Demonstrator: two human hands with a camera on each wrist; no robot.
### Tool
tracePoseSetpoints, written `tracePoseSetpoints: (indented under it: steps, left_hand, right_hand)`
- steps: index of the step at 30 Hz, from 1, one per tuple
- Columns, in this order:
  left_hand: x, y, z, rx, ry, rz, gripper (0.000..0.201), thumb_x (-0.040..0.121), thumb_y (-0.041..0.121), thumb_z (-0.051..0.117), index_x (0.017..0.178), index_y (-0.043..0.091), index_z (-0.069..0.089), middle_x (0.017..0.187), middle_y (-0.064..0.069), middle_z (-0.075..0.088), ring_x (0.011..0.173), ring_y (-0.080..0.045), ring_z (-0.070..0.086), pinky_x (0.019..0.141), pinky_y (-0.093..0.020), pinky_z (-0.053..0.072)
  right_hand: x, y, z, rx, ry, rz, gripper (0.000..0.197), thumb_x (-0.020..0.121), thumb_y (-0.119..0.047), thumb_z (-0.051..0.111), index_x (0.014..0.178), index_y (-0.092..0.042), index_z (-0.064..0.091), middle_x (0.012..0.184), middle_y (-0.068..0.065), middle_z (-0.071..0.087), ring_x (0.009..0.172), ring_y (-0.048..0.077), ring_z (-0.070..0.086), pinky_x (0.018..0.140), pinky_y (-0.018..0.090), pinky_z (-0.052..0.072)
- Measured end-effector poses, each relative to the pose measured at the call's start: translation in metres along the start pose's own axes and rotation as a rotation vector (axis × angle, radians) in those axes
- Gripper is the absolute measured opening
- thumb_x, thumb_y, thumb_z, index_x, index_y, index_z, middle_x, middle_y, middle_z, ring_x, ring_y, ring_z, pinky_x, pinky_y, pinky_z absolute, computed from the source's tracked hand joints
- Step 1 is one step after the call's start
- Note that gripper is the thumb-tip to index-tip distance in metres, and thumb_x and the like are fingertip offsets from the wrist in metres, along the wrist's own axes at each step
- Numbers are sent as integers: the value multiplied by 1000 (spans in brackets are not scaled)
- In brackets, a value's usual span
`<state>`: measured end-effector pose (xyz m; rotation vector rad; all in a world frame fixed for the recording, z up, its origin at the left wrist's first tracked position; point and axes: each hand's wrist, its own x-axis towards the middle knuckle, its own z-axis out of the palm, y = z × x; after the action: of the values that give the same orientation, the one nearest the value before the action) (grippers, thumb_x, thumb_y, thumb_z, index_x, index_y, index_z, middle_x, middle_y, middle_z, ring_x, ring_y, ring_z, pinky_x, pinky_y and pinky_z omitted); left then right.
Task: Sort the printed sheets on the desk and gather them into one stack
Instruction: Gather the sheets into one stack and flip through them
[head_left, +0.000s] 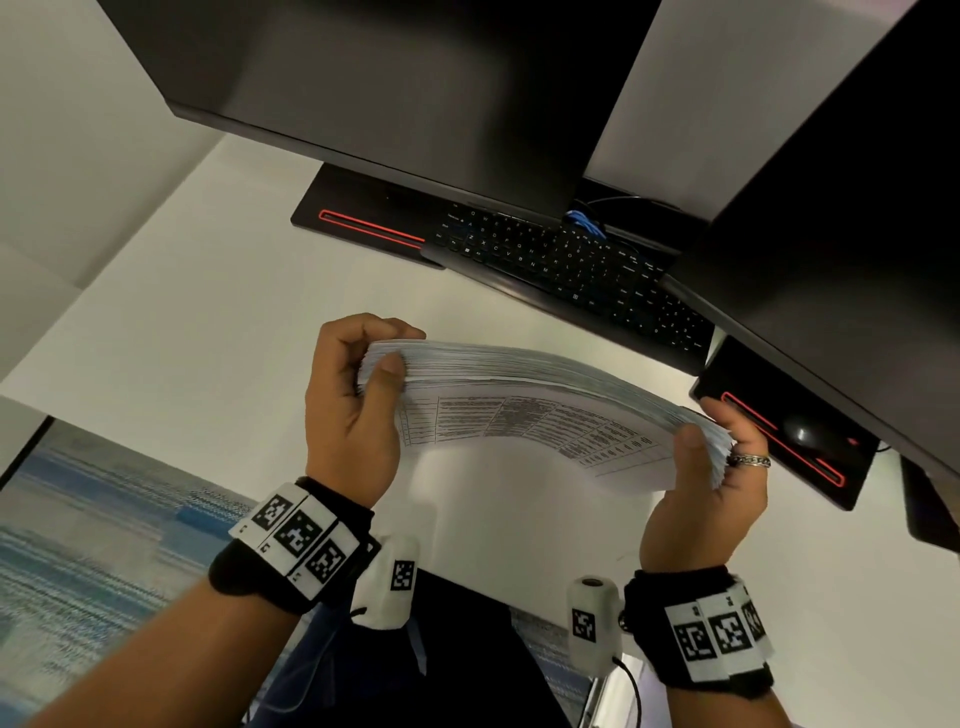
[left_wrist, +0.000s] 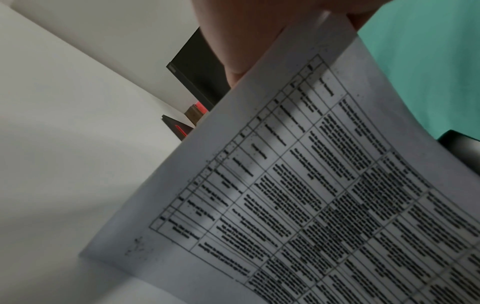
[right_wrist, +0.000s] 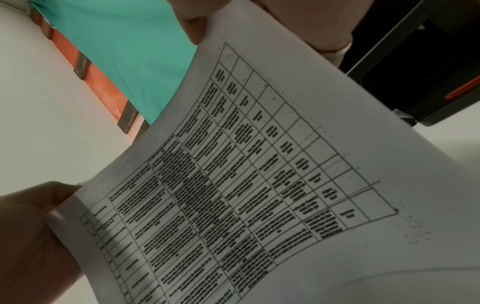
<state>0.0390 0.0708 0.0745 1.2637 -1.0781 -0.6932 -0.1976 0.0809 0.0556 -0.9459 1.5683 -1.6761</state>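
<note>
A thick stack of printed sheets (head_left: 524, 410) is held above the white desk (head_left: 208, 322), bowed upward in the middle. Its near face carries a printed table of dense text (left_wrist: 298, 205) (right_wrist: 233, 185). My left hand (head_left: 358, 400) grips the stack's left end, thumb on the near face and fingers curled over the far side. My right hand (head_left: 711, 467), with a ring on one finger, grips the right end the same way. In the right wrist view the left hand (right_wrist: 33, 236) shows at the stack's lower left edge.
A black keyboard (head_left: 571, 265) lies beyond the stack under two dark monitors (head_left: 415, 88). Monitor bases with red stripes (head_left: 369, 223) (head_left: 789, 441) stand at left and right; a mouse (head_left: 802, 431) rests on the right one. Blue carpet (head_left: 93, 545) lies below the desk edge.
</note>
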Motion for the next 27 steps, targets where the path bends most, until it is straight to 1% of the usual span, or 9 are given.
tracePoseSetpoints:
  steps: [4, 6, 9, 11, 13, 17, 21, 23, 27]
  left_hand:
    - [-3, -1, -4, 23, -23, 27, 22, 93, 9, 51, 109, 23, 51, 110, -18, 65, 105, -31, 63, 89, -42, 51]
    - [-4, -3, -7, 31, -45, 56, 22, 93, 11, 53, 112, 22, 51, 115, -18, 64, 111, -32, 62, 92, -42, 50]
    - [-5, -6, -10, 64, -69, 86, 15, 91, 4, 52, 104, 11, 52, 116, -17, 65, 114, -30, 61, 94, -37, 49]
    - [-5, -6, -10, 64, -39, 39, 14, 91, -2, 48, 98, 10, 53, 111, -15, 67, 110, -29, 62, 92, -39, 49]
    - [-5, -5, -8, 45, -18, 14, 16, 91, -5, 46, 94, 9, 54, 108, -14, 68, 108, -28, 62, 92, -40, 48]
    - [-3, -2, -12, 218, -94, 186, 17, 87, -4, 56, 91, 12, 58, 113, -12, 66, 109, -23, 62, 90, -31, 48]
    - [4, -2, -19, 367, -178, 285, 6, 88, 1, 62, 91, 5, 65, 112, -9, 65, 106, -11, 61, 89, -20, 45]
    - [6, -2, -20, 429, -212, 274, 5, 90, 2, 59, 91, 4, 64, 112, -5, 64, 104, -5, 59, 88, -15, 43]
    - [4, -3, -17, 445, -221, 237, 7, 92, 5, 50, 91, 10, 55, 114, 1, 58, 104, -3, 54, 87, -15, 42]
  right_hand:
    - [-2, -3, 2, 8, 8, -32, 28, 90, 2, 57, 108, -19, 56, 91, -36, 65, 86, -14, 61, 76, 6, 47]
    - [-3, -2, 1, 8, 7, -45, 27, 90, 1, 56, 109, -18, 55, 91, -36, 65, 86, -14, 61, 76, 6, 47]
    - [-3, -1, 1, 0, 4, -53, 27, 92, 3, 55, 108, -18, 55, 91, -37, 65, 86, -14, 61, 75, 6, 48]
    - [-4, -2, 1, 0, 4, -55, 24, 92, 0, 55, 108, -18, 55, 92, -36, 65, 86, -14, 61, 75, 6, 48]
    - [-4, -1, 1, 3, 10, -47, 25, 94, 4, 55, 108, -17, 56, 91, -36, 65, 86, -14, 61, 75, 6, 48]
    - [-2, -1, 1, -3, 26, -28, 25, 96, 7, 52, 107, -16, 56, 88, -37, 65, 83, -14, 61, 74, 6, 48]
    - [0, 0, 1, -8, 25, -15, 28, 97, 3, 53, 105, -24, 57, 88, -30, 66, 82, -11, 62, 72, 8, 49]
    - [1, 1, 1, -2, 31, -19, 27, 96, 1, 55, 105, -25, 58, 93, -22, 64, 83, -9, 62, 74, 10, 50]
    - [0, 0, 1, 11, 28, -1, 26, 94, -6, 55, 106, -29, 60, 101, -10, 60, 86, -7, 62, 76, 13, 52]
